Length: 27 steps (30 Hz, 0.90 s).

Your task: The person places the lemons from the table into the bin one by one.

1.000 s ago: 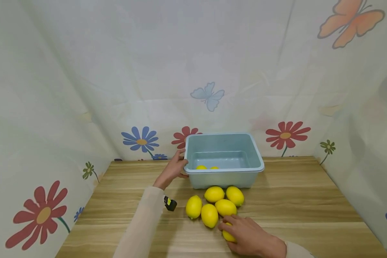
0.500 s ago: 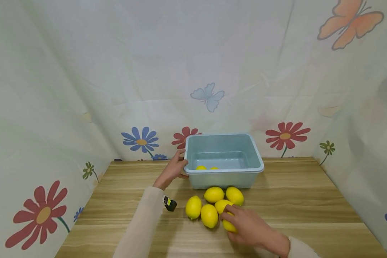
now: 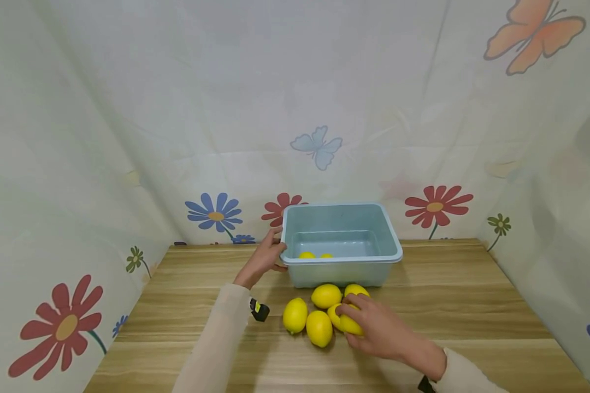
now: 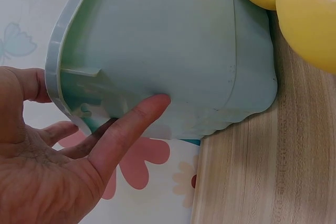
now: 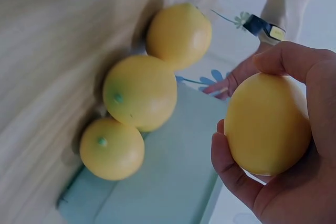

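My right hand [image 3: 381, 330] grips a yellow lemon [image 5: 268, 124], with thumb and fingers curled round it, and holds it over the near side of the lemon group. Several other lemons [image 3: 319, 328] lie on the wooden table, close to the front of a light blue plastic basin [image 3: 341, 274]. My left hand [image 3: 263, 262] holds the basin's left rim; in the left wrist view one finger [image 4: 134, 127] lies against the outer wall. Two lemons [image 3: 307, 255] show inside the basin, partly hidden by its front rim.
The wooden table [image 3: 206, 316] ends at a pale cloth backdrop [image 3: 226, 120] printed with flowers and butterflies, which also hangs on both sides. A small black camera [image 3: 259, 311] sits on the left wrist, near the leftmost lemon.
My right hand has lifted the lemon and moved forward, now partly covering the lemons behind it. The left hand and the basin have stayed in place.
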Motion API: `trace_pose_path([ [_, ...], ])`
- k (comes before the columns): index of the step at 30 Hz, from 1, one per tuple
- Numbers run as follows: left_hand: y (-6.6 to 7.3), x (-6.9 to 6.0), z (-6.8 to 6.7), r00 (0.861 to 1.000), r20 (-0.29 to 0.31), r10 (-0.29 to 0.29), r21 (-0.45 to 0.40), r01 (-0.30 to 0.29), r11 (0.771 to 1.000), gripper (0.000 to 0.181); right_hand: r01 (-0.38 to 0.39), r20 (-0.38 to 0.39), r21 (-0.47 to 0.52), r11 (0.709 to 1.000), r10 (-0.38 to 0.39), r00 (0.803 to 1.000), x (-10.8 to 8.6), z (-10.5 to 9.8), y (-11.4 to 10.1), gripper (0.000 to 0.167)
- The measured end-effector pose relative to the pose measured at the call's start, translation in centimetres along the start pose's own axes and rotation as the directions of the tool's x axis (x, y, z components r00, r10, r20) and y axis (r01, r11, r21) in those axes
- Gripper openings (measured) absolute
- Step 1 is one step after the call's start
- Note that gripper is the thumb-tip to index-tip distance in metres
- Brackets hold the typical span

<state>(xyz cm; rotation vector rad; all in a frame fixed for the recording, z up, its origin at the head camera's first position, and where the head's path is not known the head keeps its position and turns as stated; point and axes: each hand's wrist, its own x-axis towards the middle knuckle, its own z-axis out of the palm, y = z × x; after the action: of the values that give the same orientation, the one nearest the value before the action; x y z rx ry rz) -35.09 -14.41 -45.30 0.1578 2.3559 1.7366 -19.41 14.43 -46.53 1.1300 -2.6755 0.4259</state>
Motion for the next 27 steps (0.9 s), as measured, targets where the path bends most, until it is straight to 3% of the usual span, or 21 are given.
trace_pose_path([
  [17, 0.2, -0.1, 0.1, 1.000, 0.018, 0.004, -0.012, -0.003, 1.000, 0.059, -0.030, -0.120, -0.014, 0.999, 0.028, 0.992, 1.4, -3.7, 1.2, 0.038],
  [27, 0.3, -0.3, 0.0, 1.000, 0.015, 0.019, -0.014, -0.018, 1.000, 0.061, -0.035, -0.201, -0.074, 0.997, 0.019, 0.979, 2.4, -5.6, 2.3, 0.042],
])
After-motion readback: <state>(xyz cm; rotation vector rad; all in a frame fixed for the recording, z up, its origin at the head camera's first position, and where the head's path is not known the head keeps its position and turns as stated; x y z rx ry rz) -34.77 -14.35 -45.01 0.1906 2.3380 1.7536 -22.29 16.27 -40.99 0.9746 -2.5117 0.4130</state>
